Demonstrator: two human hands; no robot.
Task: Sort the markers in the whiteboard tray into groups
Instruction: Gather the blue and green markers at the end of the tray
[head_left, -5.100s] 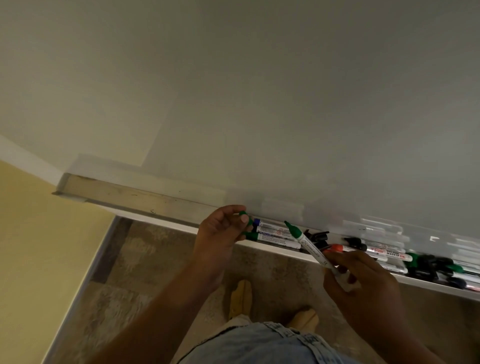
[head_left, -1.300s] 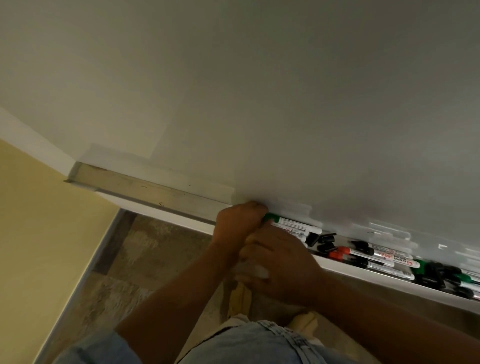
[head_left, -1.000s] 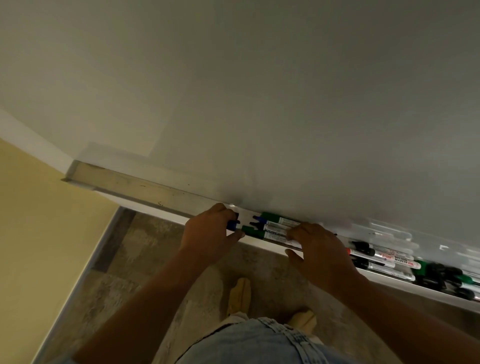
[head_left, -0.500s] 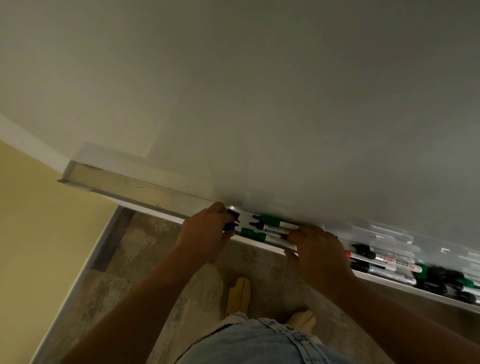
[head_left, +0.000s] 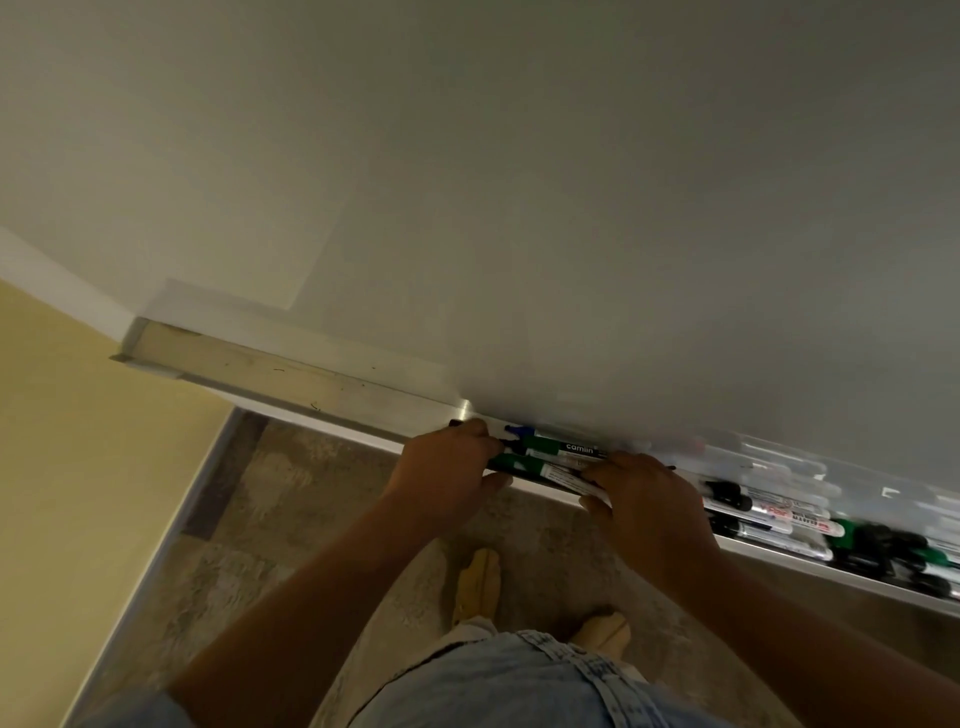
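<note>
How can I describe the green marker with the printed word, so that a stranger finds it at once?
Follow the metal whiteboard tray to the small bunch of markers between the left hand and right hand. The middle one is the green marker; only it shows "camlin" in white letters on its green body.

White "camlin" on a green marker (head_left: 563, 447); labels on other markers unreadable

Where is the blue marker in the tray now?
In the head view, the blue marker lies rearmost in the tray, behind the green markers, just right of the left hand.
</note>
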